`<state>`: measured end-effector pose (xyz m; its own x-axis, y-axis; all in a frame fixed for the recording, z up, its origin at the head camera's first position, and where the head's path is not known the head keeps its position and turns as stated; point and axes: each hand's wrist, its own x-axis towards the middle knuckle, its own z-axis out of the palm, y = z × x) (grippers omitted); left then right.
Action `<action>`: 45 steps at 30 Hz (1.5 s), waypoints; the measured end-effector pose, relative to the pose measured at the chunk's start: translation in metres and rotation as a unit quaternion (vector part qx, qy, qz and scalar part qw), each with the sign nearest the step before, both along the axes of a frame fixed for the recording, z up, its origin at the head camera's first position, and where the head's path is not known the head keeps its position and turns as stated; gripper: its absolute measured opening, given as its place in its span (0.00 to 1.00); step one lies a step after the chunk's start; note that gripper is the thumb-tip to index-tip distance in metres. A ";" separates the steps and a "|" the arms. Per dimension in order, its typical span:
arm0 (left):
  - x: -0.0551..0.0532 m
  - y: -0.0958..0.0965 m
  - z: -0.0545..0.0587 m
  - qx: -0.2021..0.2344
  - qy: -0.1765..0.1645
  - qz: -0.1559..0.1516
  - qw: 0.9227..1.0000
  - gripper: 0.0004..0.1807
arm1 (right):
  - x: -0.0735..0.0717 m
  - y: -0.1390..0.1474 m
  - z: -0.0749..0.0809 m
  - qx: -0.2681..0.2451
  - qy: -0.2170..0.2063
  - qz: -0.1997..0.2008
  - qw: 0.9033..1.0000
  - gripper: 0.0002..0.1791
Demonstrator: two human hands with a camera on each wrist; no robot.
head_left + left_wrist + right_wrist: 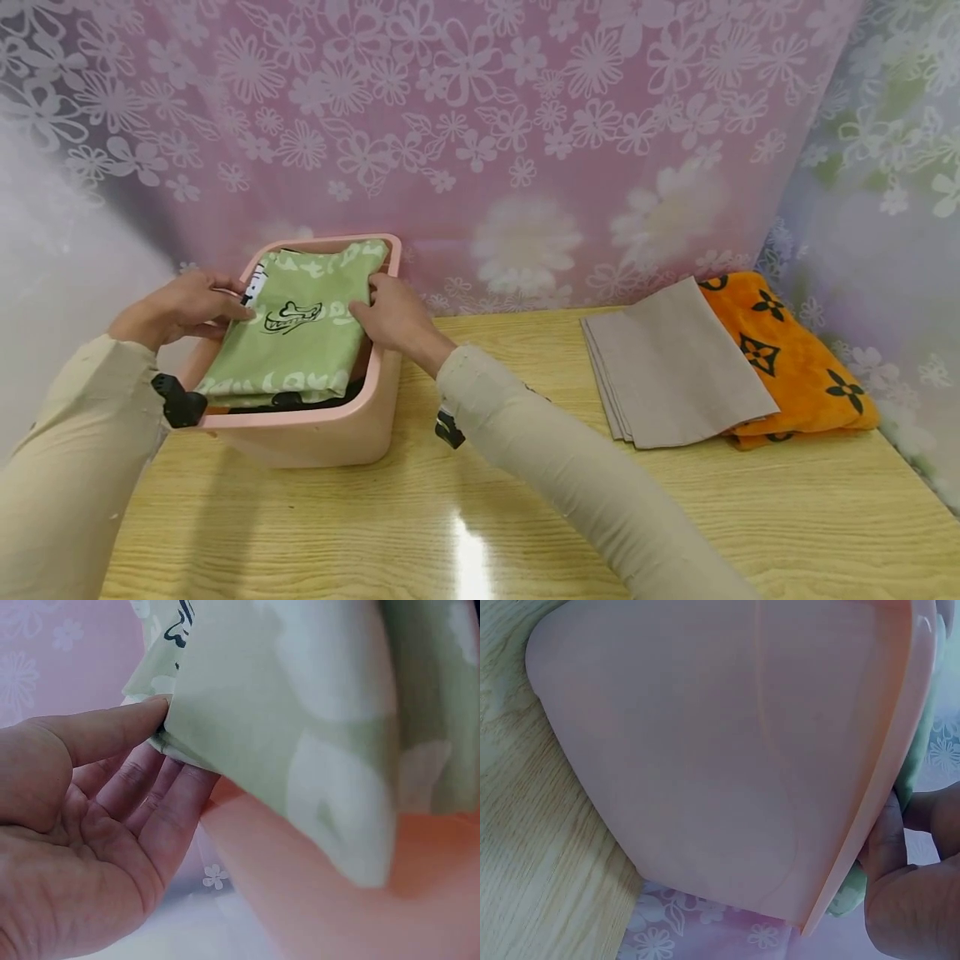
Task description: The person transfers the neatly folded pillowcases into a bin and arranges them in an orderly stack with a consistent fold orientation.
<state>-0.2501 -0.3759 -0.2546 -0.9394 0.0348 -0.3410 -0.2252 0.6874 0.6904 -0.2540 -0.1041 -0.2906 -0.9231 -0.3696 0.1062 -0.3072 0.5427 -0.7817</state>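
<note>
A folded green cloth (307,321) with white lettering and a black cartoon mouth lies across the top of a pink plastic bin (330,433). At its left edge my left hand (191,304) pinches the cloth between thumb and fingers; the left wrist view shows the thumb on top of the green cloth (232,705) and the fingers beneath. My right hand (393,312) grips the opposite edge, close by the bin's right rim. From the right wrist view, the pink bin wall (682,750) hides most of the cloth, and my right hand (919,892) is at the rim.
On the right of the wooden table (525,517) lies a folded grey-beige cloth (667,367), overlapping a folded orange cloth (795,367) with black flower motifs. A pink floral curtain (480,150) hangs behind the table. Dark material (288,406) shows under the green cloth inside the bin.
</note>
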 end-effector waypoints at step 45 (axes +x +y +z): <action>0.057 0.145 0.024 -0.105 0.295 -0.061 0.948 0.23 | 0.006 0.105 0.008 0.151 0.170 0.122 0.966 0.27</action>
<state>-0.1927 -0.2306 -0.2311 -0.9622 0.1452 0.2306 0.2475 0.8198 0.5165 -0.2483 0.0012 -0.2827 -0.7346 -0.6340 0.2415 -0.6668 0.6089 -0.4296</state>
